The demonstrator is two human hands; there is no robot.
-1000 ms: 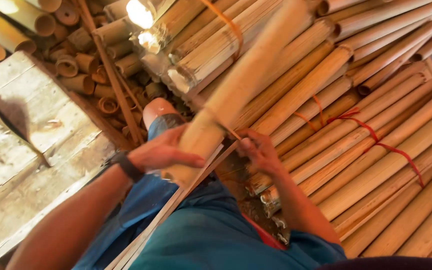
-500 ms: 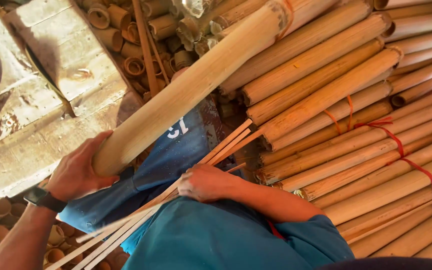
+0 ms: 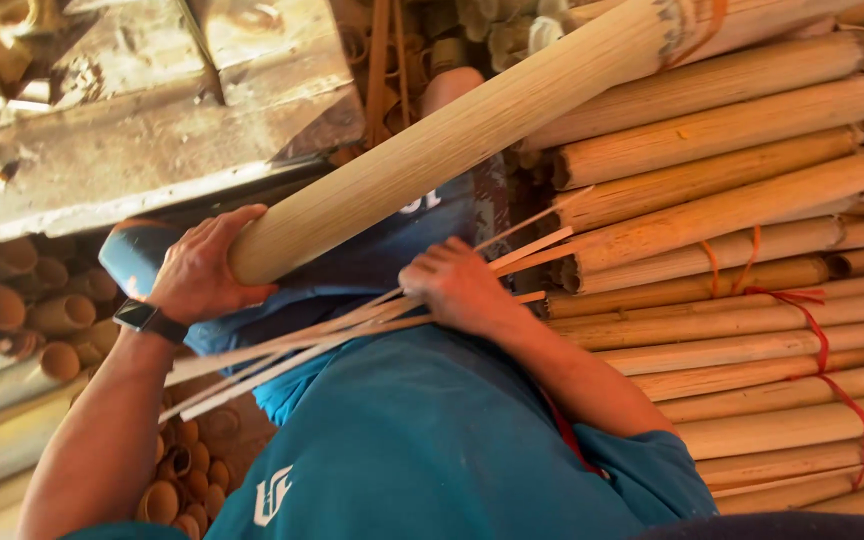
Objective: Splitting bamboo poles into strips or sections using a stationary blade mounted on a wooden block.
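My left hand (image 3: 202, 265) grips the near end of a long tight bundle of thin bamboo sticks (image 3: 452, 140) that slants up to the right. A dark watch sits on that wrist. My right hand (image 3: 457, 285) is closed on several loose flat bamboo strips (image 3: 332, 335) lying across my lap, their ends fanning out to the lower left and upper right. I wear a teal shirt and blue shorts.
Stacked bamboo stick bundles (image 3: 732, 260), some tied with red or orange cord, fill the right side. A worn wooden block (image 3: 152, 130) lies at upper left. Cut bamboo tube sections (image 3: 12, 310) are piled on the left and below my lap.
The view has shifted and the long bundle now lies lower across my lap. My left hand stays on its end, and my right hand still holds the loose strips.
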